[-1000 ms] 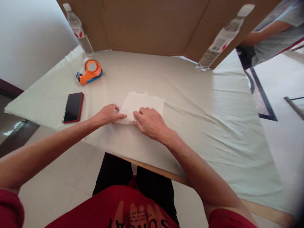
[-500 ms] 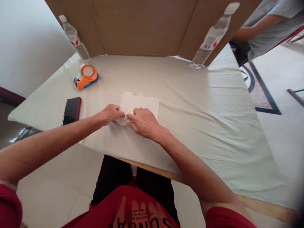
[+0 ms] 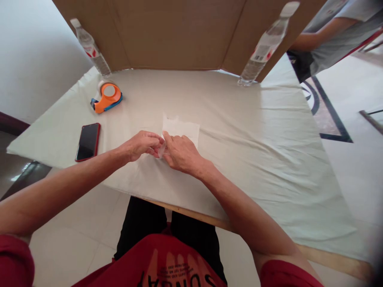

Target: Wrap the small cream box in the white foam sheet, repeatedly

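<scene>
A thin white tissue lies on the cloth-covered table in front of me, its left part turned up and over between my hands. My left hand is at that turned edge, its fingers curled and pinching the tissue. Across the lower left part of the tissue lies my right hand, fingers bent, gripping the folded portion. My right hand hides what is under it, so I cannot make out the fold there.
Left of my hands lie a phone in a red case and an orange tape dispenser. Behind stand a cardboard panel, a left water bottle and a right water bottle. Another person's arm shows at upper right.
The tissue's left side has been folded over to the right, so less of it lies flat. My left hand has moved slightly right, closer to my right hand.
</scene>
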Available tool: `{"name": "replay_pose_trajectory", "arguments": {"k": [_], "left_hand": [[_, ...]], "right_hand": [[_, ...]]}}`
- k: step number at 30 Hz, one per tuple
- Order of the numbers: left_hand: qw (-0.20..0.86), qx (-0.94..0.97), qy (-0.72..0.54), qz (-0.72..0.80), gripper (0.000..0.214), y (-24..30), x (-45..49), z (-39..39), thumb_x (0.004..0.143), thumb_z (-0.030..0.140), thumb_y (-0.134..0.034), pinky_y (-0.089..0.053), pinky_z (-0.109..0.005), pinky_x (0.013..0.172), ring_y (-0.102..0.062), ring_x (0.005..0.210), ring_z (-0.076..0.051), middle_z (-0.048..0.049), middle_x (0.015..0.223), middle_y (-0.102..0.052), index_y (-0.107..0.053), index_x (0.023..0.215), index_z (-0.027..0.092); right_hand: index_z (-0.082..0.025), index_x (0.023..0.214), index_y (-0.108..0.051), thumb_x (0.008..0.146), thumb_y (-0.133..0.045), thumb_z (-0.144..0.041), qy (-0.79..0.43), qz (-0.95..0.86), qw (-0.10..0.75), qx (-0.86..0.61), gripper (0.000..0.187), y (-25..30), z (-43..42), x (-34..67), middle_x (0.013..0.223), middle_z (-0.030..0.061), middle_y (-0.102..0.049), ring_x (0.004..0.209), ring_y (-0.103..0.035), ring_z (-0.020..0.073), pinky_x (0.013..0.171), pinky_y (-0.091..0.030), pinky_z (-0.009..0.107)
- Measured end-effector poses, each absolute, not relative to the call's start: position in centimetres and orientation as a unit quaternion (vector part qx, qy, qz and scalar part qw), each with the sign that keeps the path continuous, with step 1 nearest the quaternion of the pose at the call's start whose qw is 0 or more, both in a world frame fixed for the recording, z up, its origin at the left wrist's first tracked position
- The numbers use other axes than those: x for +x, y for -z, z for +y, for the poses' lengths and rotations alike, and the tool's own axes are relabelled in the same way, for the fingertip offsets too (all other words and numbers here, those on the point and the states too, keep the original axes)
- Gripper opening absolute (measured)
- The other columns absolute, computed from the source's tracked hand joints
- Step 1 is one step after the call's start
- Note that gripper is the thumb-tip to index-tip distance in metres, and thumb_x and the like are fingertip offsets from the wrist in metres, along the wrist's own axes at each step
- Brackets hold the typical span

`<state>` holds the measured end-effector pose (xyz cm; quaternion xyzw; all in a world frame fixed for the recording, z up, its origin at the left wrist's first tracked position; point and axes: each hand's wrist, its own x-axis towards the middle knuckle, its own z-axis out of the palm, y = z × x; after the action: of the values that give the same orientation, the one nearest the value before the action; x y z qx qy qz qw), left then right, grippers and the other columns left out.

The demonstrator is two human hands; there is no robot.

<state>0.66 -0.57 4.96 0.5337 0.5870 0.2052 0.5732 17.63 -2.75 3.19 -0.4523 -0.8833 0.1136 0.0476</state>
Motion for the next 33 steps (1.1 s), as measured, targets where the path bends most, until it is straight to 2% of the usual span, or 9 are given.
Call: {"name": "replay_pose_trajectory", "arguments": {"k": [3, 8, 12, 14, 16, 20, 24, 28, 33], "left_hand": [[0.516, 0.614, -0.178, 0.569, 0.027, -4.8, 0.4, -1.0, 0.063, 0.019, -0.056, -0.056, -0.034, 0.071, -0.063, 0.069, -0.016, -0.0037, 0.078, -0.070, -0.072, 0.084, 0.016], [0.277, 0.779, -0.191, 0.529, 0.020, -2.9, 0.7, -2.2, 0.077, 0.030, -0.061, -0.052, -0.032, 0.074, -0.059, 0.074, -0.016, -0.0038, 0.083, -0.066, -0.074, 0.088, 0.019], [0.171, 0.812, -0.235, 0.505, 0.018, -1.4, 0.9, -3.0, 0.084, 0.027, -0.059, -0.052, -0.031, 0.077, -0.062, 0.094, -0.020, -0.0108, 0.109, -0.066, -0.072, 0.095, 0.020], [0.161, 0.820, -0.244, 0.491, 0.016, -0.9, 0.9, -3.1, 0.084, 0.023, -0.058, -0.053, -0.032, 0.081, -0.062, 0.101, -0.021, -0.0110, 0.113, -0.066, -0.069, 0.096, 0.020], [0.159, 0.825, -0.249, 0.482, 0.015, -0.5, 1.0, -3.1, 0.083, 0.019, -0.058, -0.052, -0.033, 0.085, -0.063, 0.102, -0.022, -0.0098, 0.108, -0.068, -0.066, 0.095, 0.020], [0.162, 0.820, -0.260, 0.484, 0.012, 0.0, 1.2, -3.0, 0.083, 0.018, -0.056, -0.052, -0.034, 0.086, -0.063, 0.102, -0.023, -0.0092, 0.106, -0.070, -0.063, 0.092, 0.020], [0.184, 0.807, -0.259, 0.498, 0.011, -0.1, 1.4, -3.1, 0.083, 0.019, -0.055, -0.052, -0.035, 0.086, -0.063, 0.098, -0.022, -0.0084, 0.105, -0.070, -0.062, 0.092, 0.020], [0.194, 0.788, -0.269, 0.519, 0.011, -0.2, 1.8, -3.7, 0.084, 0.019, -0.056, -0.052, -0.034, 0.083, -0.062, 0.094, -0.021, -0.0076, 0.102, -0.068, -0.062, 0.093, 0.020], [0.196, 0.779, -0.289, 0.521, 0.010, 0.1, 2.5, -4.6, 0.086, 0.020, -0.056, -0.053, -0.034, 0.081, -0.062, 0.095, -0.021, -0.0079, 0.102, -0.067, -0.062, 0.095, 0.020]], "right_hand": [[-0.003, 0.142, -0.039, 0.088, -0.053, -0.020, -0.129, -0.884, 0.057, -0.446, 0.059, -3.1, -2.5, 18.1, 0.111, 0.0186, -0.072, 0.102, -0.065, 0.0306, 0.084, -0.042, 0.039], [-0.009, 0.142, -0.044, 0.086, -0.051, -0.016, -0.211, -0.886, 0.096, -0.402, 0.057, -3.1, -1.8, 19.8, 0.113, 0.0139, -0.072, 0.098, -0.065, 0.0264, 0.086, -0.044, 0.039], [-0.013, 0.145, -0.047, 0.090, -0.053, -0.020, -0.228, -0.856, 0.155, -0.438, 0.056, -3.4, -1.5, 22.0, 0.112, 0.0102, -0.073, 0.098, -0.066, 0.0225, 0.087, -0.045, 0.035], [-0.012, 0.141, -0.053, 0.091, -0.055, -0.022, -0.213, -0.818, 0.154, -0.512, 0.051, -3.5, -1.7, 23.6, 0.107, 0.0097, -0.075, 0.094, -0.067, 0.0223, 0.083, -0.045, 0.033], [-0.012, 0.135, -0.059, 0.092, -0.056, -0.025, -0.209, -0.779, 0.120, -0.578, 0.045, -3.5, -2.4, 25.4, 0.100, 0.0092, -0.076, 0.090, -0.068, 0.0230, 0.080, -0.046, 0.033], [-0.011, 0.125, -0.063, 0.095, -0.057, -0.037, -0.256, -0.724, 0.072, -0.637, 0.040, -2.4, -4.3, 27.8, 0.093, 0.0094, -0.076, 0.083, -0.070, 0.0235, 0.075, -0.047, 0.032], [-0.009, 0.131, -0.057, 0.098, -0.052, -0.040, -0.297, -0.677, 0.126, -0.662, 0.046, -0.8, -5.6, 27.0, 0.087, 0.0089, -0.074, 0.075, -0.069, 0.0215, 0.070, -0.049, 0.032], [-0.013, 0.134, -0.055, 0.095, -0.056, -0.041, -0.313, -0.671, 0.175, -0.649, 0.049, 0.1, -5.8, 24.8, 0.081, 0.0058, -0.071, 0.068, -0.068, 0.0204, 0.063, -0.050, 0.031], [-0.017, 0.147, -0.040, 0.090, -0.060, -0.040, -0.419, -0.586, 0.266, -0.641, 0.064, 0.7, -5.6, 23.6, 0.097, 0.0094, -0.069, 0.056, -0.063, 0.0154, 0.045, -0.049, 0.028]]}}
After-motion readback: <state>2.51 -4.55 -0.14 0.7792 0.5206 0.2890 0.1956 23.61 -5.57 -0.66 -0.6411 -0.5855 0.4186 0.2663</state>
